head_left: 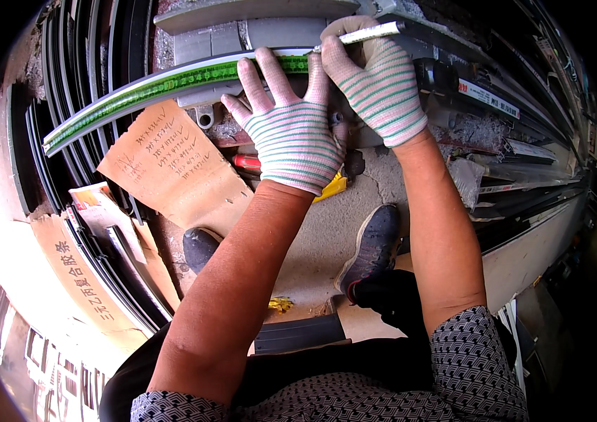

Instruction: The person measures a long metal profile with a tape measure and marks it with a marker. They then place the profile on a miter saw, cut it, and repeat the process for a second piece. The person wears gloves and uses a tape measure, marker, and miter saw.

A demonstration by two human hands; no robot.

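Head view: green tape measure [203, 76] laid lengthwise along a pale strip [291, 52], right-hand stretch beneath the left hand [290, 133]. Fingers spread wide over the tape, clutching nothing. Right hand [386, 91], beyond the tape's right-hand stretch — closed finger-and-thumb around a white pen [376, 32], tip near the left index finger; contact with the strip impossible to tell. For a true mark, judging by the pose: press evenly, align tape with strip, sight the graduation from straight above, then make one fine stroke. Check figures against the handwritten cardboard [172, 162], near side of the tape — first.
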